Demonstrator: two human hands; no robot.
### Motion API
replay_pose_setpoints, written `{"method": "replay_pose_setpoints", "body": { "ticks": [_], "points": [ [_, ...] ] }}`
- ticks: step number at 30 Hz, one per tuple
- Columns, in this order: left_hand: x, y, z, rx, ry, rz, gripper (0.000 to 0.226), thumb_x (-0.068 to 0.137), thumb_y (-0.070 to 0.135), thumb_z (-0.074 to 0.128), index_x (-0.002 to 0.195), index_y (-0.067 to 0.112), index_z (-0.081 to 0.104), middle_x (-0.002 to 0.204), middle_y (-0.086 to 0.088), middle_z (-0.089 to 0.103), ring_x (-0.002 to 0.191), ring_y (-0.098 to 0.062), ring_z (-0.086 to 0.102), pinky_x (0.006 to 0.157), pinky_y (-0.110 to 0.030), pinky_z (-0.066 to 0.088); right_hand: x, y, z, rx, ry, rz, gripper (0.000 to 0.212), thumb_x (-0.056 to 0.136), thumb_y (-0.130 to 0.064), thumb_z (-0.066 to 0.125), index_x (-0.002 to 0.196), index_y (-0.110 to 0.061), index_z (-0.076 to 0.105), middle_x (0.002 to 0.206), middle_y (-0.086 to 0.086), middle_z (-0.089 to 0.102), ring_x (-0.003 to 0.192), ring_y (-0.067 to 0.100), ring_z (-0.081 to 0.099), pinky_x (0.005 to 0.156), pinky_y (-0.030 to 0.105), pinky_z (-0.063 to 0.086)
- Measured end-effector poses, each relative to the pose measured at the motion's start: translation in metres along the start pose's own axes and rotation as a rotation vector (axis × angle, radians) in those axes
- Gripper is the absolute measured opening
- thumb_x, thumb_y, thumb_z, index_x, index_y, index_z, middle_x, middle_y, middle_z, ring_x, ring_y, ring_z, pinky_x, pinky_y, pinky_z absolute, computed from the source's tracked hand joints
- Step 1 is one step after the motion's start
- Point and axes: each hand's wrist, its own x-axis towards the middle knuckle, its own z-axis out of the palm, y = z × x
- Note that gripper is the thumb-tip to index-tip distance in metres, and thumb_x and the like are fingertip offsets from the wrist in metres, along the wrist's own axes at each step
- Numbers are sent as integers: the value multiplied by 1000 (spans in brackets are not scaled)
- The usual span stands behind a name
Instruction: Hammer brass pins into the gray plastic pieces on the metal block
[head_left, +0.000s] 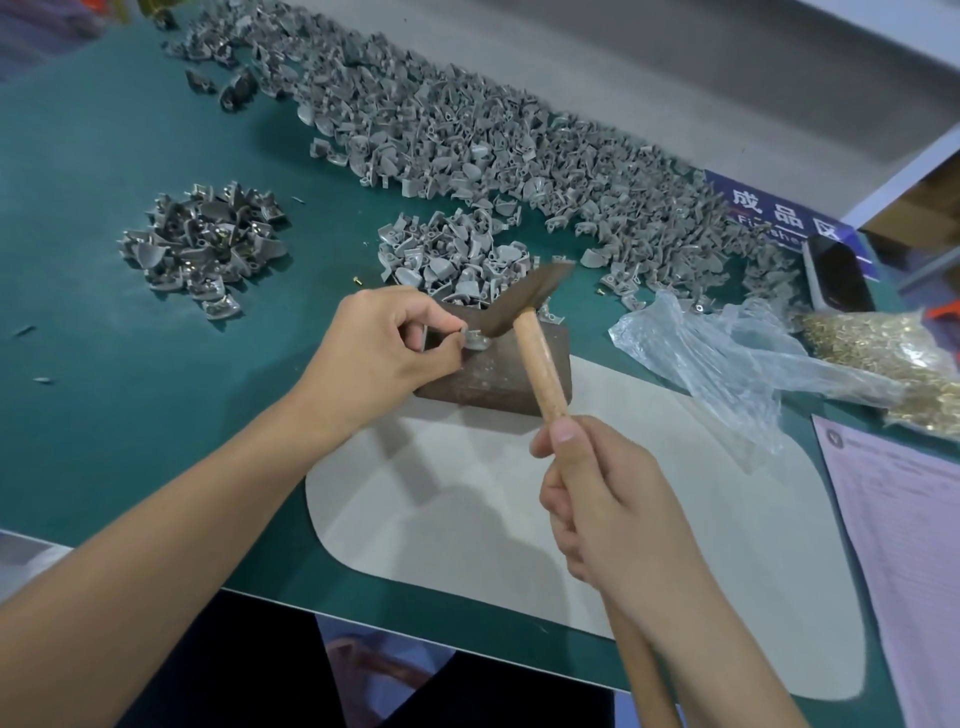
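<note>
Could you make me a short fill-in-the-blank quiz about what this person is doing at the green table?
1. The right hand grips a hammer by its ____ handle.
2. The left hand pinches a small gray plastic piece on the rusty brown metal ____.
3. The heap of loose brass pins lies on the ____ side of the table.

Missing words: wooden; block; right

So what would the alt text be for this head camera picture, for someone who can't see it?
The right hand grips a wooden-handled hammer whose head meets a gray plastic piece that the left hand pinches on a metal block. Heaps of gray pieces cover the green table.
</note>
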Motion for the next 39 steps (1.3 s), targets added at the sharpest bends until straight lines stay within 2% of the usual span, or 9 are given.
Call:
{"method": "replay_pose_setpoints", "body": {
  "ticks": [4,9,14,19,23,27,31,36,39],
  "points": [
    [0,2,1,27,5,6,8,83,15,82,79,19,77,58,14,47,53,-3,44,52,-9,28,-9,0,3,91,115,-108,40,101,-62,38,84,-30,55,55,-12,42,47,7,34,44,21,29],
    [0,1,1,10,-15,-13,12,82,14,84,78,23,77,57,15,46,51,-4,41,51,-11,27,1,0,4,-145,-21,-14,40,95,-66,33,78,-35,53,51,-11,48,43,7,38,48,24,29],
    [0,2,1,23,-16,-7,11,82,12,82,79,21,77,57,17,46,52,-2,43,52,-8,28,-4,3,13,-20,79,-69,43,96,-68,35,84,-33,56,52,-11,44,46,6,35,49,25,29],
    [2,1,0,24,-29,-11,21,82,15,83,76,33,73,56,17,47,51,-4,44,50,-9,28,-3,2,11,-89,13,10,46,90,-72,33,85,-34,58,53,-10,45,44,9,37,47,25,30],
    [1,4,-1,9,-45,-20,17,82,13,82,77,28,75,55,19,48,51,-3,45,50,-8,29,-5,-1,13,49,109,-22,43,94,-69,37,84,-33,59,52,-11,41,43,8,33,42,22,28],
    [1,3,-1,-16,-51,-41,30,82,15,82,72,39,69,53,17,48,49,-4,42,49,-10,27,-2,0,15,-59,46,43,42,93,-67,35,81,-33,57,50,-10,44,43,10,36,50,28,30],
    [1,3,0,-3,-45,-40,28,82,16,82,73,40,69,55,17,48,51,-3,43,50,-10,28,-7,-5,14,67,120,25,42,97,-63,37,80,-30,57,53,-10,40,43,10,33,43,23,30],
    [1,3,-1,-13,-45,-48,28,82,17,83,72,39,69,54,17,46,50,-5,42,49,-11,28,-4,-8,9,91,-10,178,43,107,-50,38,79,-22,56,53,-5,38,39,11,29,40,21,25],
    [1,5,-1,7,-41,-45,26,81,15,83,75,37,71,55,19,48,51,-3,44,50,-10,29,-9,-7,13,84,69,71,46,105,-58,37,80,-25,56,53,-8,38,41,10,31,41,23,27]
  ]
}}
